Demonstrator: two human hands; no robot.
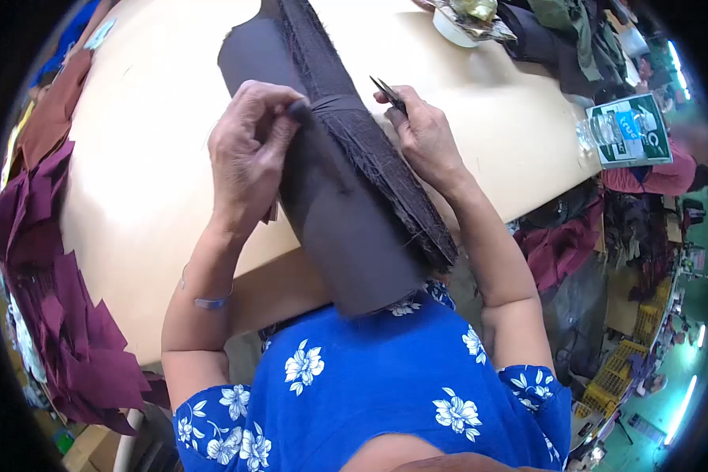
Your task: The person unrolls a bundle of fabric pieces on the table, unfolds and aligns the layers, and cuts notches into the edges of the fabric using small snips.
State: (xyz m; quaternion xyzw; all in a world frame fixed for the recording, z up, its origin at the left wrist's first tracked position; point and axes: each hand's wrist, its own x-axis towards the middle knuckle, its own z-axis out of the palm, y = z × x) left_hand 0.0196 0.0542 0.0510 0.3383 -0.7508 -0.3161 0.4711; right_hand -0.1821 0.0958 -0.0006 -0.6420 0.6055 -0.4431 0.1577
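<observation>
Two bare hands show in the view I have from the head camera. Under them one long bundle of dark cloth (350,236) runs slantwise from the top centre of the frame to the lower centre, past the desk (145,149) edge to the blue shirt (338,377) with its white flowers. One side of it is a smooth, matte panel with a rounded lower end; along its right lies a rough, frayed strip (362,134), fuzzy with loose threads.

I see the left hand (250,153), left of centre, pinching the dark cloth between thumb and forefinger; blur hides which layer it has. The right hand (426,138), right of the cloth, is curled around one pair of slim snips (391,94), its two pointed blades slightly apart.

Farther out, I count one clear plastic bottle (606,130) with a blue label, one green-and-white box (654,138) and, at the top right, one white bowl (458,30). Maroon cloth pieces (39,220), crisp and jagged-edged, overlap along the left; I cannot count them. One brown cloth (59,110) lies above them.
</observation>
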